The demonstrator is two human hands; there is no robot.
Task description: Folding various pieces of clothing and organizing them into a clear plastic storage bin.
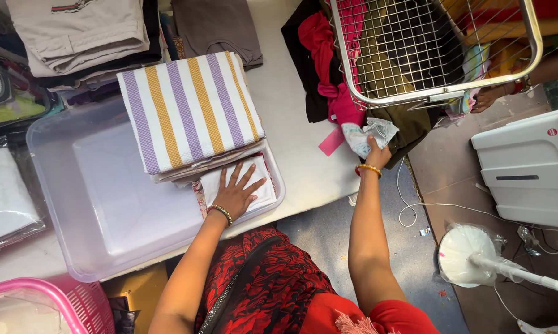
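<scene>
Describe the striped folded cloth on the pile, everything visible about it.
The striped cloth is folded into a neat rectangle with white, purple and mustard-yellow stripes running lengthwise and a woven, waffle-like texture. It lies flat on top of a pile of other folded fabrics, partly over the clear plastic tub. The left hand presses a white folded piece just below it, not touching the striped cloth itself.

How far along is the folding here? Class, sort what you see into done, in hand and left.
Done: folded striped cloth and other folded stacks lie on the tub lid. In hand: left hand presses a white folded piece; right hand grips a crumpled cloth. Left: loose clothes under the wire basket.
</scene>
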